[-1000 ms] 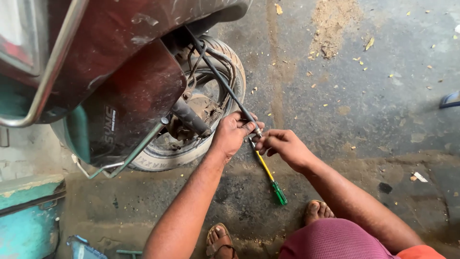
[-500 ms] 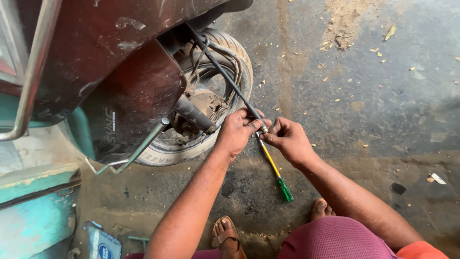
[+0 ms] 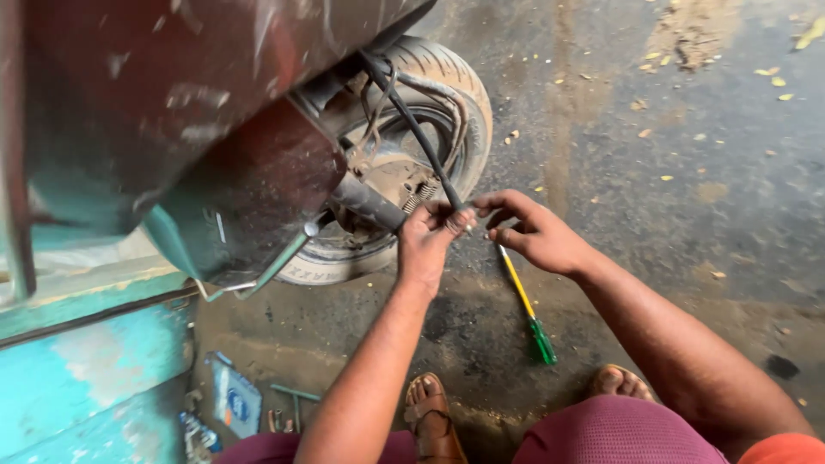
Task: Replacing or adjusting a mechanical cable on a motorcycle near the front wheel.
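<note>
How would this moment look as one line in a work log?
left hand: pinching black cable | right hand: on yellow-green screwdriver | beside scooter wheel | floor: concrete, scattered leaves

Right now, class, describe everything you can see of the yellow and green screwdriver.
The screwdriver is long and thin, with a yellow shaft and a green end that looks like plastic. It slants, green end toward the person's feet above the stained concrete floor, upper end hidden under the right hand. Whether that hand grips it cannot be told. The left hand is beside it.

Stained grey concrete floor, scattered yellow leaves
</note>
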